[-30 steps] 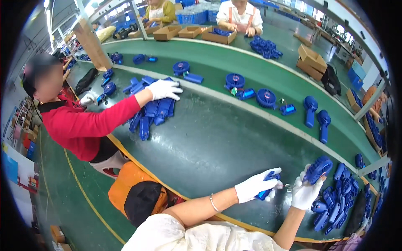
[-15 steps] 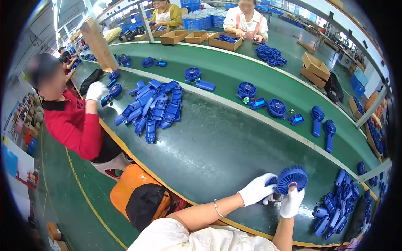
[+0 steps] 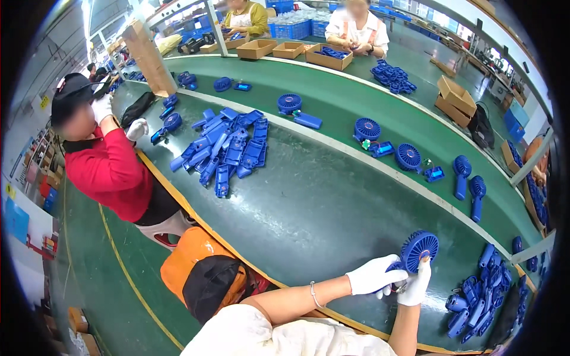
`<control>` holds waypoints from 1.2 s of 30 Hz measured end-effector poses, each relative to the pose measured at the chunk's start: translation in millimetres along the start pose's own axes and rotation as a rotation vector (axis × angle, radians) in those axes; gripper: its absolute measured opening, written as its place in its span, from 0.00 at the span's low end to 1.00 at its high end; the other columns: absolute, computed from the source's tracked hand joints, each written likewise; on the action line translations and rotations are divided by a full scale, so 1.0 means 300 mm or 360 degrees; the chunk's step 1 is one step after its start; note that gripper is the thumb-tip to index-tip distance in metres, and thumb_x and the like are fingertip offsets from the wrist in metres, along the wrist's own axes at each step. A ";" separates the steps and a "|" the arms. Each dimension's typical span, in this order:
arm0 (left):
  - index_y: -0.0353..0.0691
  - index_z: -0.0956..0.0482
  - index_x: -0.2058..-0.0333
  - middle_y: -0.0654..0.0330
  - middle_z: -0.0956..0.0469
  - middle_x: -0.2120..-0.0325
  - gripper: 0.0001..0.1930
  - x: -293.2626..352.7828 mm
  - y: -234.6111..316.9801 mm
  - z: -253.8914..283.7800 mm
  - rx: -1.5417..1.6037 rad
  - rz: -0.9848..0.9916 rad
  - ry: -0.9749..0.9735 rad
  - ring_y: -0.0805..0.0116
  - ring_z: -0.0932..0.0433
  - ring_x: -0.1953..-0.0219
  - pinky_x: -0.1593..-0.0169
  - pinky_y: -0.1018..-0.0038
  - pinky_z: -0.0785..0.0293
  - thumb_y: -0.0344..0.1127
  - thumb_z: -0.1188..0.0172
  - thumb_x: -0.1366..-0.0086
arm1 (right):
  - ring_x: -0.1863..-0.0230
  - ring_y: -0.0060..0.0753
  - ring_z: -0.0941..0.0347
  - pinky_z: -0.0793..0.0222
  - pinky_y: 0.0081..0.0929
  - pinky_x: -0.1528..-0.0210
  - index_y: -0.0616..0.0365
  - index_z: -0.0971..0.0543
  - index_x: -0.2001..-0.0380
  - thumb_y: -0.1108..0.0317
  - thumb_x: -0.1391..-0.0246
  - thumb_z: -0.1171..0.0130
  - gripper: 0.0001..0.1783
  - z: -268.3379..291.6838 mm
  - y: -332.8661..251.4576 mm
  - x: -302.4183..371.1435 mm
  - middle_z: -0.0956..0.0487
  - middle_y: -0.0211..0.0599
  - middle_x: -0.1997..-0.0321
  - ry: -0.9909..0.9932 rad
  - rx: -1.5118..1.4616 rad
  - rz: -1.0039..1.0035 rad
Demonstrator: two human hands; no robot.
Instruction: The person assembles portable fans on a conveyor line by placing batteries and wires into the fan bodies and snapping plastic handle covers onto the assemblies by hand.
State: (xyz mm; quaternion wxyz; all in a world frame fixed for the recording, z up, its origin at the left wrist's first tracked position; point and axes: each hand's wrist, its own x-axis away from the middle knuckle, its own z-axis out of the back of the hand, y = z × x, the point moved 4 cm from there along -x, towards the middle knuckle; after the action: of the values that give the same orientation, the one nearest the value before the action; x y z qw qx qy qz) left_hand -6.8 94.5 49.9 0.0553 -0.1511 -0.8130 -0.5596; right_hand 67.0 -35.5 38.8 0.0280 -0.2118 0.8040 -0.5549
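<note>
Right gloved hand [image 3: 414,287] grips blue fan head [image 3: 419,247], thumb near hub — over green worktable [image 3: 320,207], left of blue casing pile [image 3: 482,296]. Left gloved hand [image 3: 373,276] alongside — fingers closed on blue handle casing [image 3: 395,267], mostly hidden.

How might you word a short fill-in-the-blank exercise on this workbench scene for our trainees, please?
1. The fan head in the person's right hand is coloured ____.
2. The bracelet circles the wrist of the person's ____ hand.
3. The nearest co-worker's sleeve, at the picture's left, is coloured ____.
4. A heap of parts lies to the ____ of the fan head.

Missing words: blue; left; red; right.
</note>
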 end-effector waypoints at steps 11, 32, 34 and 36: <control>0.38 0.29 0.56 0.60 0.20 0.71 0.14 0.008 0.010 0.035 -0.0313 -0.0203 0.0159 0.75 0.23 0.78 0.74 0.78 0.25 0.44 0.50 0.26 | 0.70 0.25 0.25 0.30 0.23 0.68 0.59 0.27 0.48 0.49 0.34 0.46 0.24 0.046 0.084 -0.066 0.20 0.35 0.61 0.0051 -0.0043 0.0153; 0.38 0.31 0.62 0.60 0.22 0.75 0.10 0.005 -0.012 0.143 -0.0322 -0.0085 0.0363 0.74 0.23 0.79 0.74 0.74 0.23 0.39 0.51 0.26 | 0.64 0.33 0.25 0.29 0.27 0.63 0.62 0.20 0.56 0.86 0.55 0.42 0.20 -0.182 -0.082 0.032 0.25 0.40 0.62 -0.0389 0.1520 0.0910; 0.37 0.31 0.62 0.59 0.22 0.75 0.09 0.008 -0.010 0.145 -0.0262 -0.0055 0.0326 0.73 0.22 0.78 0.74 0.74 0.23 0.37 0.52 0.26 | 0.64 0.39 0.24 0.28 0.30 0.62 0.61 0.19 0.60 0.85 0.57 0.40 0.18 -0.169 -0.068 0.026 0.24 0.42 0.62 -0.0564 0.1604 0.1059; 0.37 0.31 0.61 0.59 0.22 0.75 0.08 0.010 -0.011 0.150 -0.0287 -0.0075 0.0306 0.73 0.22 0.78 0.74 0.74 0.23 0.36 0.52 0.26 | 0.64 0.41 0.24 0.27 0.31 0.62 0.61 0.19 0.63 0.84 0.59 0.39 0.16 -0.170 -0.065 0.035 0.24 0.43 0.63 -0.0544 0.1639 0.1124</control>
State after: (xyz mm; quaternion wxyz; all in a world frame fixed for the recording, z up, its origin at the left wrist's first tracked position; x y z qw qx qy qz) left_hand -7.1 135.6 31.2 0.1059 -0.0821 -0.7537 -0.6434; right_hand 49.4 -0.3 78.0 0.4344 0.0206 0.4405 -0.7854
